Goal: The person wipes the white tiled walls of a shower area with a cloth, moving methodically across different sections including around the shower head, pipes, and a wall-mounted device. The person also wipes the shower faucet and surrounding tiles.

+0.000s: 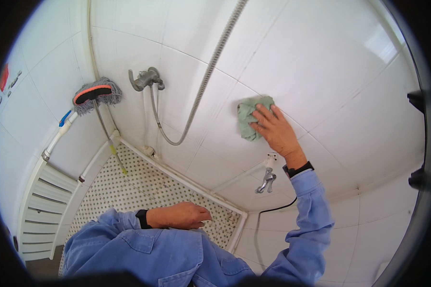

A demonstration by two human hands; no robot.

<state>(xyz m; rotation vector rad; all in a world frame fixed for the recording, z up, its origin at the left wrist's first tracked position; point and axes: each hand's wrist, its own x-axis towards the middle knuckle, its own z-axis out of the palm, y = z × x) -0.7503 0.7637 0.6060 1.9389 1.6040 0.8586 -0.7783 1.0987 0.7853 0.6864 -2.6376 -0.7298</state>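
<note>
My right hand (277, 134) lies on a folded green cloth (249, 122), with its fingers spread over the cloth's right part. The cloth is flat against the white tiled wall (215, 158). Just below my right wrist, a chrome tap (266, 181) sticks out of the wall. My left hand (181, 215) is held in front of my waist, its fingers loosely curled together. Nothing shows in it, and its palm is hidden. Both wrists have black bands over or beside blue sleeves.
A metal shower hose (210, 71) hangs in a loop from the mixer valve (147, 79). A grey mop (97, 95) leans head-up in the corner. White radiator (45, 211) and pipes line the left wall. Dotted tiles cover the floor (129, 193). A black cable (276, 208) runs beneath the tap.
</note>
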